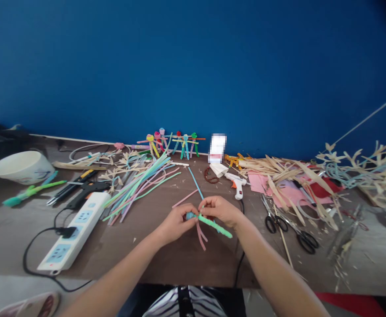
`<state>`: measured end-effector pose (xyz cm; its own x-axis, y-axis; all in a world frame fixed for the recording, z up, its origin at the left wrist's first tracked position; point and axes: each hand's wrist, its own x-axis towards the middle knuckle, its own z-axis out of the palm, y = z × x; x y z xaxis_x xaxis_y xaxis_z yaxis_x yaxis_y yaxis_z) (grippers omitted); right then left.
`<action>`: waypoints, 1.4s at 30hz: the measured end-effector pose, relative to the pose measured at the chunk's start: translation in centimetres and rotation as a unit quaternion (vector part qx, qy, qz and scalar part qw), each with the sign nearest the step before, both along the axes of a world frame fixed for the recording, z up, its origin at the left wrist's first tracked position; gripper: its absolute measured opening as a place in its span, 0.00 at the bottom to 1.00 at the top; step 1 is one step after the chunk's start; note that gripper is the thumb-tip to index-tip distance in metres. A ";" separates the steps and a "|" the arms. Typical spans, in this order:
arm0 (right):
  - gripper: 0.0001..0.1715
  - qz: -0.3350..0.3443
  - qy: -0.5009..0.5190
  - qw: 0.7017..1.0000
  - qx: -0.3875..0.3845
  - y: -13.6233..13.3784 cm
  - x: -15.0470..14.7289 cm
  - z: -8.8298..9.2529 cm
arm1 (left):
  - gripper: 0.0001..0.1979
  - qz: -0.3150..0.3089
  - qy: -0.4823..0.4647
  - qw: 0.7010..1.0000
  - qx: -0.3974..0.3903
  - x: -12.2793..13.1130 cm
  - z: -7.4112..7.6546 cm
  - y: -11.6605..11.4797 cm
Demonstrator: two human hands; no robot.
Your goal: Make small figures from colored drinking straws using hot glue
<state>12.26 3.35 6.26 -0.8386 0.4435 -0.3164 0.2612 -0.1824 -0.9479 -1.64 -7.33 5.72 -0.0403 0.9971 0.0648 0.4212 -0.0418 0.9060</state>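
head view: the left hand and right hand pinch a green pipe cleaner together where it meets a blue pipe cleaner and pink pipe cleaners, held just above a brown tabletop. a loose pile of pastel pipe cleaners lies to the left.

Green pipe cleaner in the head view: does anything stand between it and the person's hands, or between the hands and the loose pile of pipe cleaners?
Nothing visible stands between the green pipe cleaner and the hands: it is pinched directly by the left hand and right hand. Toward the loose pile of pipe cleaners, only a pink pipe cleaner lies in the way, just above the left hand.
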 end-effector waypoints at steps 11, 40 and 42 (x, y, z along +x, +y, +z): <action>0.13 -0.181 0.063 0.979 -0.066 -3.7 -1.6 -3.4 | 0.08 0.153 -0.069 0.986 0.008 0.7 -1.2 0.2; 0.03 -0.102 -0.050 0.853 0.509 -3.3 0.7 0.8 | 0.04 0.037 0.176 0.981 0.067 0.3 -0.2 0.0; 0.04 -0.072 -0.037 0.911 0.405 -2.5 0.7 0.6 | 0.05 0.006 0.161 0.985 0.059 0.1 0.2 -0.1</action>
<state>12.91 0.86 6.85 -0.7430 0.6603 0.1098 0.3592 0.5317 -0.7670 -1.50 -7.42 5.90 -0.0103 0.9815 0.1910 0.6877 -0.1317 0.7139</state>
